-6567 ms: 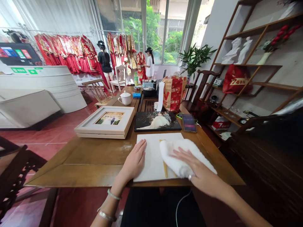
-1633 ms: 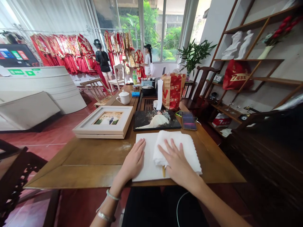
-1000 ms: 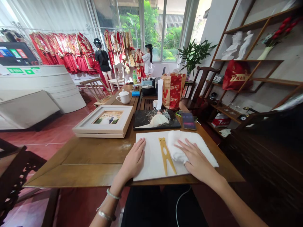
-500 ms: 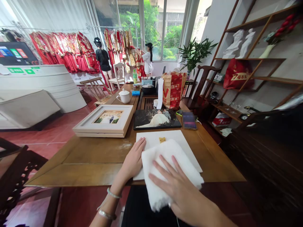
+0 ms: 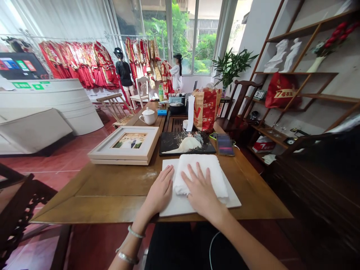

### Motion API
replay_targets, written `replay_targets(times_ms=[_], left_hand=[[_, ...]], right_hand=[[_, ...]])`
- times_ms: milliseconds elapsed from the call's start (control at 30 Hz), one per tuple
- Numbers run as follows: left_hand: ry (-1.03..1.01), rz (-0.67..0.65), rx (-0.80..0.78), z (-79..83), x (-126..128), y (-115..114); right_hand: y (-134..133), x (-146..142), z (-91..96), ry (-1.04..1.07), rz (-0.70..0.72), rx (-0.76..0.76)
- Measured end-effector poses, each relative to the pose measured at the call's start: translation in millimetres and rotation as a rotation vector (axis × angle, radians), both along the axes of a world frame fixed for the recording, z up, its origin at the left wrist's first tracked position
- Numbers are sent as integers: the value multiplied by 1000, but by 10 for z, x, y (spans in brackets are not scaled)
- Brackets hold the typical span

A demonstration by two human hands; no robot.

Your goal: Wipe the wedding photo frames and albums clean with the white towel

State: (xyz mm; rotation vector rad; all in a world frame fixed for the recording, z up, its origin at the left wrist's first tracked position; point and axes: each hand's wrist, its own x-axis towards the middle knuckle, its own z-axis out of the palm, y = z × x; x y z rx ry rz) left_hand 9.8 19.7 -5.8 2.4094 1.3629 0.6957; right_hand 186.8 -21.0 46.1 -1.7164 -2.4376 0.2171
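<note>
A white folded towel [image 5: 209, 165] lies on a white board [image 5: 180, 206] at the near edge of the table. My right hand [image 5: 201, 187] presses flat on the towel, its fingers spread. At the board's left edge rests my left hand [image 5: 161, 189], fingers stretched out and close together, with nothing held in it. The towel covers much of the board's upper middle. Just beyond the board lies a dark photo panel [image 5: 187, 143] that shows a white gown. A pale framed picture [image 5: 125, 144] is to the left of it.
A phone [image 5: 225, 145] with a cable lies right of the panel. Farther back on the wooden table [image 5: 107, 187] stand a paper bag [image 5: 206, 110], a white lidded cup [image 5: 148, 116] and a black pot [image 5: 176, 108]. Two people are by the clothes racks.
My right hand has pushed the towel forward, away from me, over the board. The small yellowish piece on the board is now hidden. My left hand stays at the board's left edge.
</note>
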Motion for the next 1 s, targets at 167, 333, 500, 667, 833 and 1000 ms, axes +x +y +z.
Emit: replay_targets(times_ms=[167,333,500,667,833,1000], left_hand=[[-2,-43,-21,30,-15,-10],[-14,-2,-16,10,5,-9],[-9,18,4,-16,16,-1],[-10,17,5,-4,-1,-7],[-47,8,52,33,21,-15],[-6,31,52,55,45,-12]], right_hand=[[-509,-103,-103,37,203,-13],[-810,224,27,69,480,-224],[-599,458,141,104,294,-162],[84,459,69,144,148,-92],[635,75,117,301,229,-49],[825,-344,100,293,315,-46]])
